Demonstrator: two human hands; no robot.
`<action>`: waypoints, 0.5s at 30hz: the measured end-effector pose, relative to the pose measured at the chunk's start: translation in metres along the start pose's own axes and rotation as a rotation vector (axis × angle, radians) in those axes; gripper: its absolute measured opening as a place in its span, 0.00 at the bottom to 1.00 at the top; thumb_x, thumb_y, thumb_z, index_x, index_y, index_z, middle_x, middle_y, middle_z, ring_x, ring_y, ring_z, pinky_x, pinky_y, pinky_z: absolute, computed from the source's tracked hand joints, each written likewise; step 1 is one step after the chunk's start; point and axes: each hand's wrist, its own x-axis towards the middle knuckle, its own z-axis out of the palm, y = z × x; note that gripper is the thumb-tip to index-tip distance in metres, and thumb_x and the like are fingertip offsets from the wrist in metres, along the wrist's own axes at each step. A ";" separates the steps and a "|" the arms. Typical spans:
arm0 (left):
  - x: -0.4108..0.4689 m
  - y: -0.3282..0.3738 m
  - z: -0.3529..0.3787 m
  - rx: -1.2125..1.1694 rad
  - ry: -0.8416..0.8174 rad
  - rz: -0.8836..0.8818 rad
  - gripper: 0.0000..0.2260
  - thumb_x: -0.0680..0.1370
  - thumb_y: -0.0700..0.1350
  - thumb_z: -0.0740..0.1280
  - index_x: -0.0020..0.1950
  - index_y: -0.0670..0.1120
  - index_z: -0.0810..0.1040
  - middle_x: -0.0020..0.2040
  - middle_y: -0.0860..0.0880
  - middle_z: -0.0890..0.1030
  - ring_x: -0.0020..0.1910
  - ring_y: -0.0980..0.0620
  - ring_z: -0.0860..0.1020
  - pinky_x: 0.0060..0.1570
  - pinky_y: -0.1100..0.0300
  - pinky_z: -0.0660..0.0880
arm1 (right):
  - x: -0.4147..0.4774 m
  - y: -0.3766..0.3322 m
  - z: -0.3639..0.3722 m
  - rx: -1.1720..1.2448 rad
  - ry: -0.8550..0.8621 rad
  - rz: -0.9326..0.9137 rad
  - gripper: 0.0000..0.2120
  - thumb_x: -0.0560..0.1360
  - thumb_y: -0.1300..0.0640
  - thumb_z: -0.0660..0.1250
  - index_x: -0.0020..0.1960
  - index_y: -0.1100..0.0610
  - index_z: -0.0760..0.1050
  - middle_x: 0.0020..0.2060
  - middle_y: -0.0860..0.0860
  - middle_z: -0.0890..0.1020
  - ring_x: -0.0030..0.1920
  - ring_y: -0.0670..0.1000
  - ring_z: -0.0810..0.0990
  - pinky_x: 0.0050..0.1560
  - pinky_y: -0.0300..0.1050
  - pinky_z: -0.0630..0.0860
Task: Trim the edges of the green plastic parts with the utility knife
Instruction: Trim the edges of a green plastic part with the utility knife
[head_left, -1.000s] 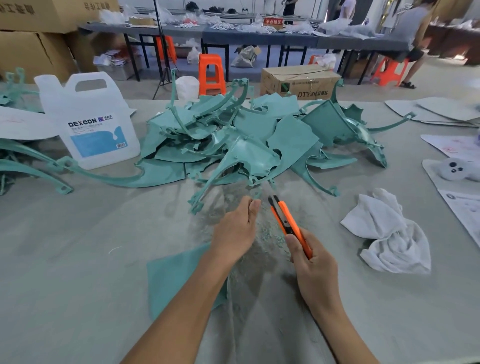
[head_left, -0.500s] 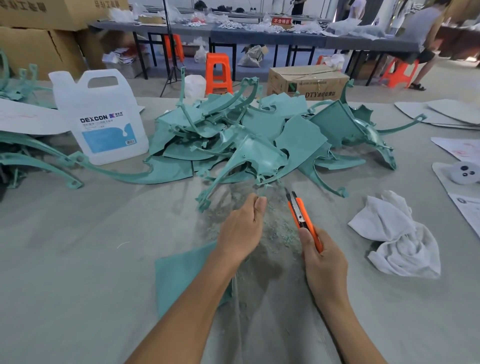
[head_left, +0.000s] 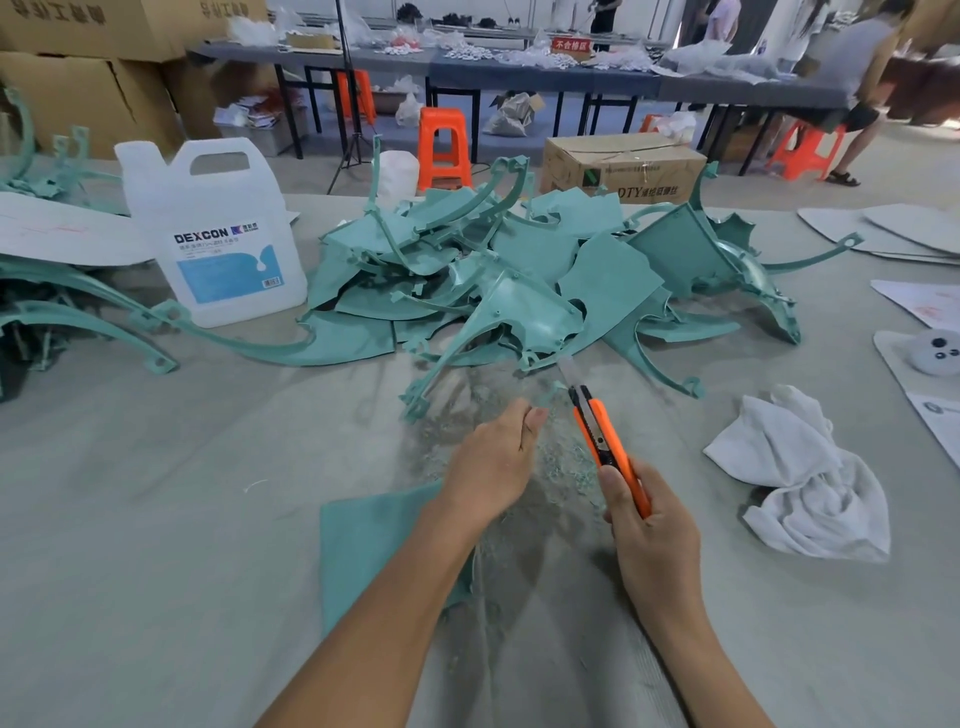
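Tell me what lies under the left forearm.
A flat green plastic sheet lies on the grey table, beside pale green shavings. The left forearm crosses it, so part of its shape cannot be seen.

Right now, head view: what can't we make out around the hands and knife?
All in the head view.
Left hand: its own back hides the curled fingers; whether they pinch anything cannot be told.
Utility knife, gripped by the right hand: blade tip blurred against the green parts pile; contact unclear.
Green sheet: left forearm covers its right side.
Jug: small label print too small to read.
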 end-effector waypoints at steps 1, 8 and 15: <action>0.000 -0.001 0.000 -0.002 -0.015 -0.018 0.20 0.84 0.63 0.44 0.46 0.53 0.68 0.29 0.53 0.72 0.25 0.56 0.70 0.27 0.60 0.64 | -0.001 0.001 0.000 -0.005 -0.007 -0.004 0.05 0.78 0.40 0.63 0.50 0.38 0.77 0.34 0.45 0.79 0.36 0.47 0.78 0.36 0.32 0.71; 0.008 0.000 0.000 -0.055 -0.056 -0.085 0.20 0.85 0.60 0.46 0.39 0.53 0.66 0.34 0.52 0.74 0.33 0.54 0.73 0.32 0.57 0.64 | -0.004 0.001 0.000 -0.036 0.006 -0.023 0.04 0.77 0.41 0.66 0.50 0.37 0.78 0.32 0.42 0.78 0.33 0.43 0.76 0.33 0.30 0.69; 0.015 -0.002 -0.003 -0.121 -0.065 -0.095 0.21 0.86 0.58 0.47 0.39 0.50 0.67 0.36 0.51 0.73 0.35 0.54 0.71 0.36 0.54 0.67 | -0.004 0.002 0.001 -0.068 -0.016 -0.035 0.09 0.76 0.37 0.64 0.53 0.35 0.78 0.34 0.44 0.80 0.35 0.46 0.77 0.34 0.33 0.70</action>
